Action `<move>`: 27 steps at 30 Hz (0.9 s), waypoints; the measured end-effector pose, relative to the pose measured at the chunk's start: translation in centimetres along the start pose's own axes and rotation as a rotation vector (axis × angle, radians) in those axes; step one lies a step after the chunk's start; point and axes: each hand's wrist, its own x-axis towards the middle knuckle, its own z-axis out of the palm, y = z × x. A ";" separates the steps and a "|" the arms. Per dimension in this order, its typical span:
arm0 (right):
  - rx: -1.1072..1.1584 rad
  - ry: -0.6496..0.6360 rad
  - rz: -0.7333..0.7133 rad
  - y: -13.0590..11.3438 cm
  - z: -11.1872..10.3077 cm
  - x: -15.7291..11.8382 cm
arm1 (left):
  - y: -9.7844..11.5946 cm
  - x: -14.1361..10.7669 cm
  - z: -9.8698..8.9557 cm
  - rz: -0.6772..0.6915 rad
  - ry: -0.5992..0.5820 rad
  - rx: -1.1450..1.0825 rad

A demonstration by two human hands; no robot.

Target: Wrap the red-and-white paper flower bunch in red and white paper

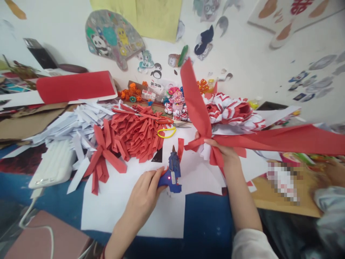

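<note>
My left hand (144, 190) is closed around the handle of a blue glue gun (174, 167), whose nozzle points up and whose small light glows. My right hand (226, 154) pinches long red paper strips (197, 104) where they cross. One strip stands tall, another runs off to the right. A small white folded piece (206, 151) shows at the crossing under my fingers. White paper sheets (129, 212) lie beneath both hands. Just beyond the glue gun are yellow-handled scissors (167, 133).
Folded red strips (137, 136) and white strips (78, 122) are heaped at the left, beside a white power bank (55, 163) with a cable. A red-and-white paper ornament (231, 109) stands behind my right hand. Another person's sleeve (330, 208) is at the right edge.
</note>
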 end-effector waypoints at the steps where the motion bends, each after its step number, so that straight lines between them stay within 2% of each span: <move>1: 0.020 -0.035 0.009 -0.1 0.1 -0.1 | -0.1 0.1 0.0 0.004 0.001 0.018; 7: 0.161 -0.260 0.081 -1.2 0.6 -0.3 | -0.5 0.3 -0.3 0.075 -0.003 0.068; 13: 0.176 -0.425 0.181 -0.5 0.7 -0.2 | -0.5 0.4 -0.5 0.105 -0.019 0.048; 17: 0.134 -0.439 0.183 -0.4 1.0 -0.4 | -0.5 0.5 -0.5 0.112 -0.004 0.053; 20: 0.118 -0.428 0.133 -0.7 1.3 -0.5 | -0.5 0.4 -0.5 0.115 0.000 0.047; 27: 0.194 -0.469 0.112 -1.1 1.4 -0.7 | -0.8 0.1 -0.6 0.139 0.063 0.035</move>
